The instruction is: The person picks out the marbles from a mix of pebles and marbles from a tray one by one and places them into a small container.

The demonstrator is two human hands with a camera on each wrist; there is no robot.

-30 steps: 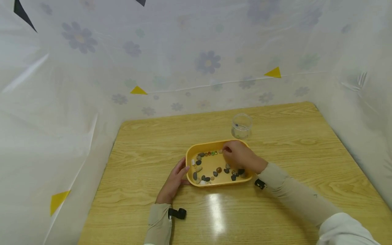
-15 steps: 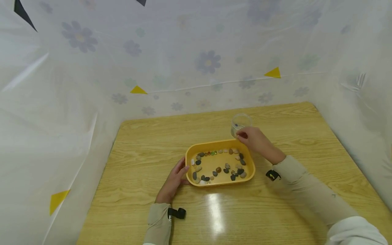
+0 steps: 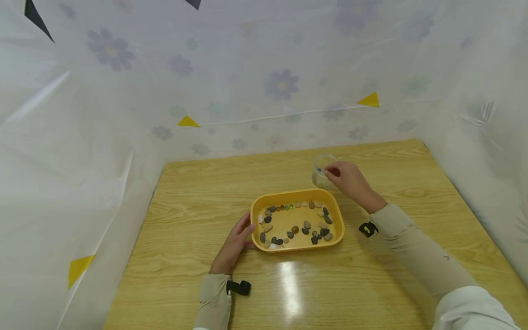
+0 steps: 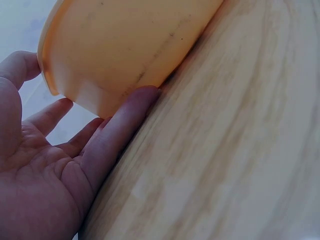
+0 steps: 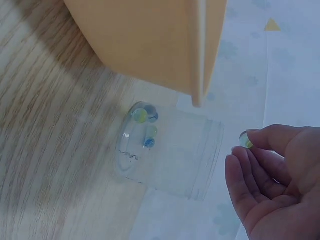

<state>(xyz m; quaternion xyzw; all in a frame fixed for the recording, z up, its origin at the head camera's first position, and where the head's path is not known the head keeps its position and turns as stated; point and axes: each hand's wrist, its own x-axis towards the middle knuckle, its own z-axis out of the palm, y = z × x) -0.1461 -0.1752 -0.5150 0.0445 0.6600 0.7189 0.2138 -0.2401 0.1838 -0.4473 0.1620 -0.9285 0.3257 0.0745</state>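
Marble (image 5: 245, 139) pinched, jar (image 5: 167, 152) contents seemingly marbles

A wooden counter (image 3: 185, 215) with a light grain carries everything, a bright glare patch (image 3: 290, 284) on its near part. Behind and to both sides hangs a white plastic sheet (image 3: 231, 68) printed with pale flowers. Yellow triangles (image 3: 369, 99) and dark ones (image 3: 35, 16) mark it.
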